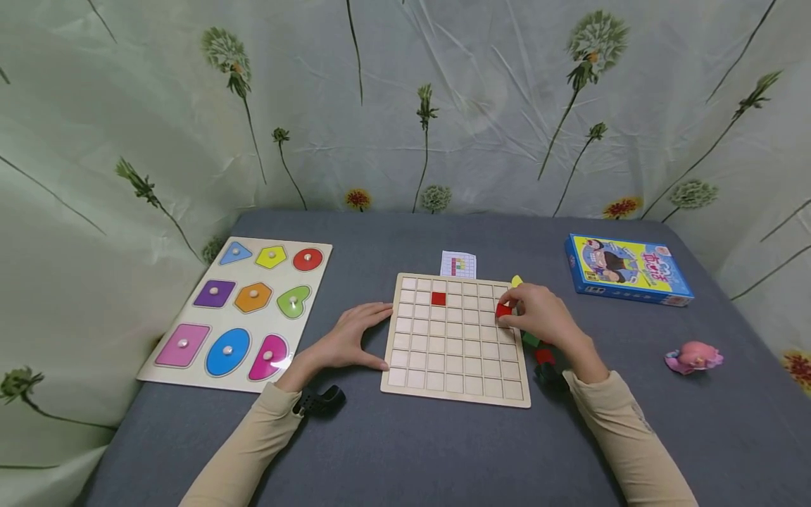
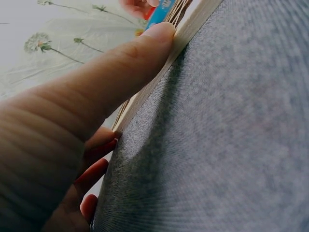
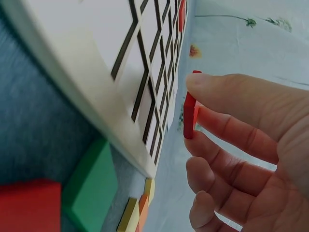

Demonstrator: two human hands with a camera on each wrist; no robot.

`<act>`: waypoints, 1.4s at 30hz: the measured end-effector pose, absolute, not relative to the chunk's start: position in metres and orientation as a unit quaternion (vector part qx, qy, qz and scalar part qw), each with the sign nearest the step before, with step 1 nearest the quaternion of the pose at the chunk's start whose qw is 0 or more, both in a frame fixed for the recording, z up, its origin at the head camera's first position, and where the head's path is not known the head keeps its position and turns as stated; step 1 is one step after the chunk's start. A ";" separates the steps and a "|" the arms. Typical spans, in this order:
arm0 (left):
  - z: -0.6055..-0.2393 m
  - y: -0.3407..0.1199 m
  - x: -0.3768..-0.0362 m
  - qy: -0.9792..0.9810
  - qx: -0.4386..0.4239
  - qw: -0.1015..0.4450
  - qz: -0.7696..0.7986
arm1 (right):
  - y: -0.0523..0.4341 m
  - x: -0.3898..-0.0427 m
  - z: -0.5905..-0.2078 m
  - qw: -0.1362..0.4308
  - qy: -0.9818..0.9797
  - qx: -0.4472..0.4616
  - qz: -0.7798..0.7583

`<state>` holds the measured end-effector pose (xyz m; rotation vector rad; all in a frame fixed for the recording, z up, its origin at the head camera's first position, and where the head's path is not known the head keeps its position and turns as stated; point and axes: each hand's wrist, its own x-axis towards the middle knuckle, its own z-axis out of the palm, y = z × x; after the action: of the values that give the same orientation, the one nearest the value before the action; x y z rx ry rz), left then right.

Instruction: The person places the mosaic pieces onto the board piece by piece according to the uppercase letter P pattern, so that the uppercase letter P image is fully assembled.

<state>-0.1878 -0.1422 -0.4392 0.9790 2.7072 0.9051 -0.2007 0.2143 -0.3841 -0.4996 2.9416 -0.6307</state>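
A wooden grid board (image 1: 454, 345) lies flat on the table, with one red square tile (image 1: 438, 298) set in a cell of its upper part. My left hand (image 1: 355, 336) rests against the board's left edge, thumb and fingers spread along it. Over the board's right side, my right hand (image 1: 541, 313) pinches a second red square tile (image 3: 189, 108) between thumb and fingers, held above the surface. Beside the right edge lie loose pieces: a green tile (image 3: 94, 186), a red tile (image 3: 30, 208) and yellow and orange ones, partly hidden by the right hand in the head view.
A small printed pattern card (image 1: 459, 265) lies at the board's far edge. To the left is a knobbed shape puzzle (image 1: 253, 331). A blue and yellow box (image 1: 627, 269) and a pink toy figure (image 1: 693, 357) stand at the right. Patterned fabric hangs behind the table.
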 end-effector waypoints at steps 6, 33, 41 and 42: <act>-0.440 -0.143 -0.188 0.895 0.324 0.060 0.300 | 0.207 -0.202 -0.386 0.032 0.962 -0.184 -0.198; -0.442 -0.142 -0.188 0.901 0.316 0.061 0.291 | 0.174 -0.209 -0.390 0.009 0.958 -0.235 -0.164; -0.439 -0.142 -0.186 0.899 0.318 0.060 0.295 | 0.165 -0.212 -0.390 0.003 0.958 -0.249 -0.144; -0.440 -0.142 -0.186 0.899 0.320 0.058 0.294 | 0.164 -0.212 -0.390 0.000 0.957 -0.252 -0.141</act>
<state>-0.1862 -0.1419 -0.4396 0.9692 2.7249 0.8897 -0.2122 0.1641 -0.3902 -0.7915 3.0071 -0.4429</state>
